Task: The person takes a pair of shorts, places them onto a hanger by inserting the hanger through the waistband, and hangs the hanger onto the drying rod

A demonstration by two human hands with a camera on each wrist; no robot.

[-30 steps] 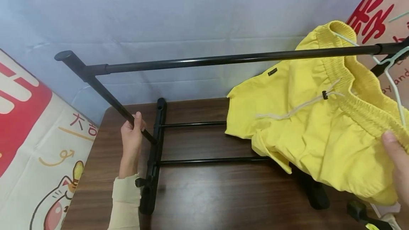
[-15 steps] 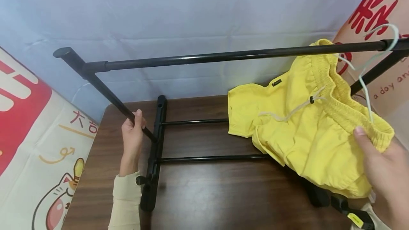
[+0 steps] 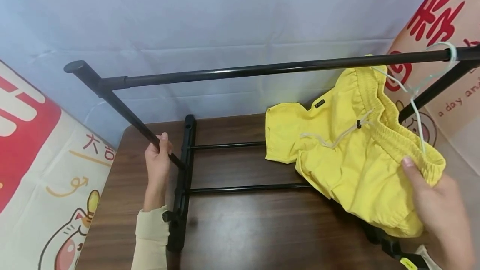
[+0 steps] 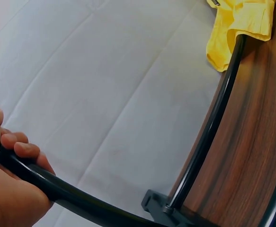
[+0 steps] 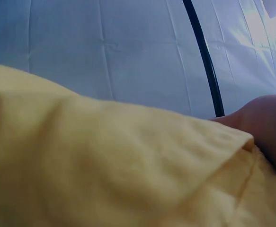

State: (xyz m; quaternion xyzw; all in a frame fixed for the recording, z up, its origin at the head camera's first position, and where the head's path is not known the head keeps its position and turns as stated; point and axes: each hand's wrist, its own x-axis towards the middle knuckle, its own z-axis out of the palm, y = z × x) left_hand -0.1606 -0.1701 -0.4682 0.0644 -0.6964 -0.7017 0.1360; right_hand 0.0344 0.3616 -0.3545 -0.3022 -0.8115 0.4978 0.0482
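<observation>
Yellow drawstring shorts [image 3: 337,145] spread over the right side of the rack in the head view. A pale mint hanger [image 3: 416,103] reaches into their waistband. Its hook crosses the top rail [image 3: 277,68] near the right end; whether it bears on the rail I cannot tell. My right hand [image 3: 438,211] pinches the waistband's near corner, thumb in front and fingers hidden behind. Yellow cloth [image 5: 104,161] fills much of the right wrist view. On the left, my left hand [image 3: 158,157] grips the black side post [image 3: 129,116], fingers wrapped round it [image 4: 26,149].
The black rack stands on a dark wood tabletop [image 3: 255,228], its left foot [image 3: 181,203] and lower bars [image 3: 247,187] visible. A pale cloth backdrop [image 3: 210,20] hangs behind. Printed sheets flank it at left [image 3: 30,145] and right [image 3: 461,95]. A black strap [image 3: 405,253] shows near the right wrist.
My right hand has moved left with the shorts and hanger. The hanger's hook has come from the right edge to the rail's right end. My left hand stays on the post.
</observation>
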